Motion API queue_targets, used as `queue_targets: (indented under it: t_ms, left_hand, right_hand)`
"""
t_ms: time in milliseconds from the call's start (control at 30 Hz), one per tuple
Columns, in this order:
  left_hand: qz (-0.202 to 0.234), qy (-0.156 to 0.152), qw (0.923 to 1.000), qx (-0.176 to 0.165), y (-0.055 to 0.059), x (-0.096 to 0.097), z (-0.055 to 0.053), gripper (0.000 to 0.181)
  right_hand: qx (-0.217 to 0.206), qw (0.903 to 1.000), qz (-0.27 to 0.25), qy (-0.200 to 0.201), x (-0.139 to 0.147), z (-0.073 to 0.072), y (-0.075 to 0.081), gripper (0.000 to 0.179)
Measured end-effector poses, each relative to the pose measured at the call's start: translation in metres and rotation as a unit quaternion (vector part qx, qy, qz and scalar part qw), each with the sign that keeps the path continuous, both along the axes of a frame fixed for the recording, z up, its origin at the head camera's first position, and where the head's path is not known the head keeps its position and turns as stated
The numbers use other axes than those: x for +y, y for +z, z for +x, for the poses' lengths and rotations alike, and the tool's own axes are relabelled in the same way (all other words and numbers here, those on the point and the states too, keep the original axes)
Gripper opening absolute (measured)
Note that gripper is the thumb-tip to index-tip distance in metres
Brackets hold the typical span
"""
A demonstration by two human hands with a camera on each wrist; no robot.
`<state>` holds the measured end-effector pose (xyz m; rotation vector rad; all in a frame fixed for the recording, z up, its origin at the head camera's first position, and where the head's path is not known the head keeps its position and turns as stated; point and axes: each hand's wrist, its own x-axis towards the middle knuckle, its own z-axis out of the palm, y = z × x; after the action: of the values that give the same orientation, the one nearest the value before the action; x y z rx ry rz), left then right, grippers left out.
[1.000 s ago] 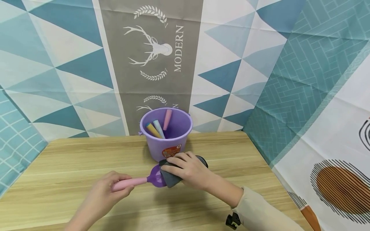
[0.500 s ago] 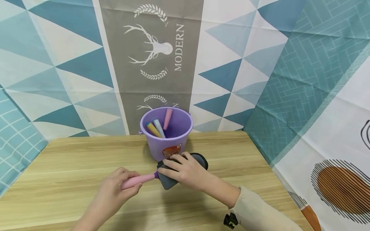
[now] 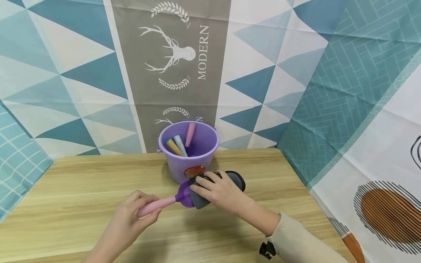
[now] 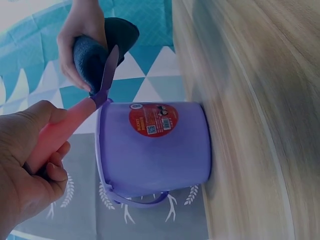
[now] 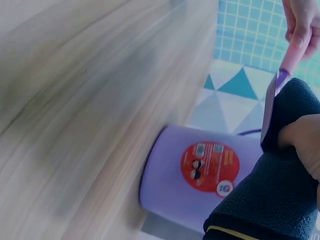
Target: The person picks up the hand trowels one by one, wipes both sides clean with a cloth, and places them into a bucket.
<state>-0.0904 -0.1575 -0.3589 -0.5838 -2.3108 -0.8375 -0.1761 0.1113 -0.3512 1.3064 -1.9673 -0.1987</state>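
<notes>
My left hand [image 3: 126, 215] grips the pink handle of a toy shovel [image 3: 159, 205] whose blade is purple. My right hand [image 3: 221, 193] holds a dark grey cloth [image 3: 199, 201], its fingers curled over it, against the far part of the blade. The left wrist view shows the cloth [image 4: 90, 62] lying along one face of the blade [image 4: 110, 70], seen edge-on. In the right wrist view the fuzzy cloth [image 5: 272, 192] hangs in a fold below the right hand [image 5: 306, 142]. Both hands are above the table, in front of a purple bucket [image 3: 174, 170].
Inside the bucket stand a pink handle [image 3: 190, 134], a light blue handle [image 3: 180, 145] and a yellow handle [image 3: 174, 147]. The bucket sits at the back of the wooden table [image 3: 98, 186], close to a patterned cloth backdrop [image 3: 171, 98]. A red label [image 4: 153, 120] marks its front.
The shovel first moved right, its blade passing under the cloth. Since then the right hand has slid the cloth right along the blade, uncovering the part near the handle. The bucket stays put.
</notes>
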Motion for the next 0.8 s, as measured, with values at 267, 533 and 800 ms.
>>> queue_targets:
  t_ms: [267, 533, 800]
  left_hand:
    - [0.023, -0.016, 0.9996, 0.008, -0.001, -0.004, 0.002, 0.035]
    - [0.031, 0.024, 0.9992, -0.007, -0.001, -0.003, 0.004, 0.032]
    - [0.016, 0.051, 0.9983, -0.022, 0.002, 0.009, 0.002, 0.025]
  right_hand:
    - [-0.013, 0.9993, -0.019, -0.030, 0.016, -0.005, 0.000, 0.034]
    - [-0.015, 0.9977, -0.064, -0.016, 0.016, -0.005, 0.001, 0.038]
    - [0.034, 0.9968, -0.060, 0.040, -0.009, 0.008, 0.002, 0.022]
